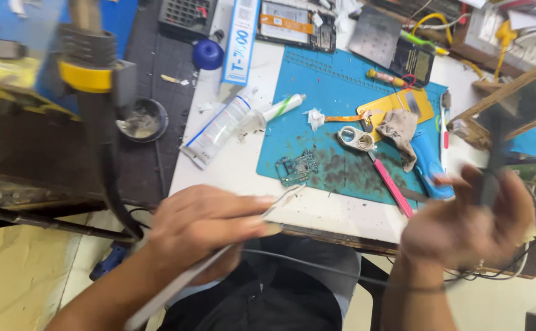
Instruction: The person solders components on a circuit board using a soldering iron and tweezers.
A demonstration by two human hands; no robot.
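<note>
My left hand (209,220) is closed around a thin white, pen-like tool (280,199) whose tip points up toward a small green circuit board (296,167) on the blue work mat (341,98). The tool's long body runs down past my wrist. My right hand (467,224) is blurred at the table's right edge, fingers curled around a dark thin object (488,178) that I cannot identify. A thin dark cable (317,265) runs between the two hands over my lap.
On the mat lie a loupe (355,137), a pink-handled tool (392,184), a blue tool (430,165), a rag (399,132), and a yellow card (402,104). White tubes (219,125) lie left of the mat. A hot-air nozzle holder (93,67) stands at left.
</note>
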